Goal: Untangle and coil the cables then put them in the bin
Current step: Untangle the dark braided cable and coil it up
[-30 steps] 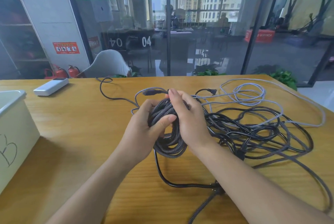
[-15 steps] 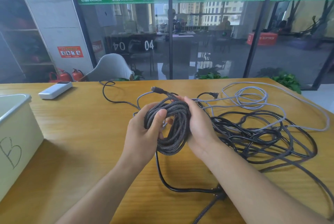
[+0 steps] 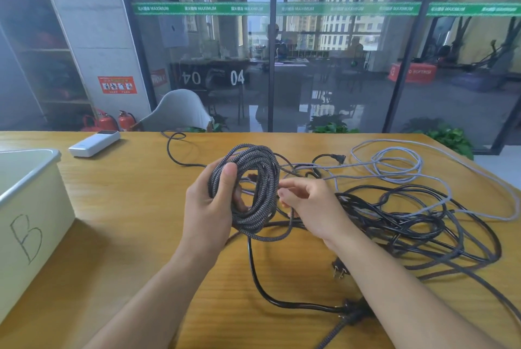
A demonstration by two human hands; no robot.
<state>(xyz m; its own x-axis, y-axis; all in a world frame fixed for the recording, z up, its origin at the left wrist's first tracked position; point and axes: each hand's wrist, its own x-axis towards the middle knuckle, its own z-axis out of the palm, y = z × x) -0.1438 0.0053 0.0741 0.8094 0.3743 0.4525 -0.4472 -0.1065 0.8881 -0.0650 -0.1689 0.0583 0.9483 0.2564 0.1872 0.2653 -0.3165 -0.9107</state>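
Note:
My left hand (image 3: 208, 207) grips a coil of grey-black braided cable (image 3: 253, 219) and holds it upright above the wooden table (image 3: 127, 207), with the thumb across its left side. My right hand (image 3: 310, 205) is just right of the coil with its fingers curled. A loose strand from the bottom of the coil loops up into those fingertips. To the right, a tangle of black cables (image 3: 400, 221) lies on the table, with a light grey cable (image 3: 394, 168) looped behind it. The cream bin (image 3: 31, 176), marked B, stands at the left edge.
A white rectangular device (image 3: 94, 143) lies at the back left of the table. A black cable runs from the coil area toward me, ending at plugs (image 3: 339, 269) near my right forearm. A glass wall and a white chair (image 3: 180, 111) are behind the table.
My right hand has come off the coil and drawn back to its right side. The left hand alone now holds the coil, raised and turned so its opening faces me.

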